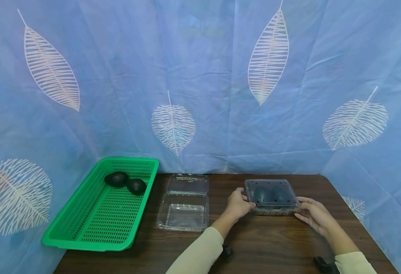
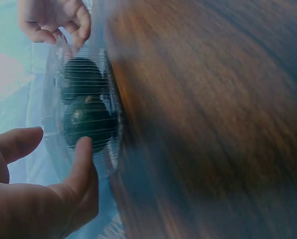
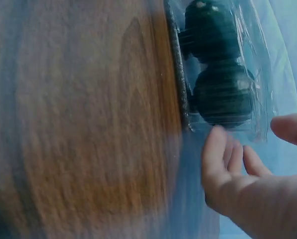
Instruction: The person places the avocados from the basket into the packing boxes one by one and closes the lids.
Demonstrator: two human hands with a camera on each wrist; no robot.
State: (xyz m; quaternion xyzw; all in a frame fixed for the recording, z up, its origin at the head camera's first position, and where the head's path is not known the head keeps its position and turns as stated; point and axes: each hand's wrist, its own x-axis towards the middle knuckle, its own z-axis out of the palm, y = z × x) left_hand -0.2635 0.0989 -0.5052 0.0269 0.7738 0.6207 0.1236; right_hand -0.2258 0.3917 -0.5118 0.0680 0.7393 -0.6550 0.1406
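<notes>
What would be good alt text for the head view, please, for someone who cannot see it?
A person's left hand and right hand flank a lidded clear container holding two dark fruits on a brown table. Farther left sit an open clear container and a green basket with two more fruits.

Soft, even light reaches the blue curtain (image 1: 207, 76) before me; my wrist views run dimmer, the surface (image 3: 98, 124) beside my right fingers (image 3: 216, 152) smeared by blur, glare whitening my left view's edge.
</notes>
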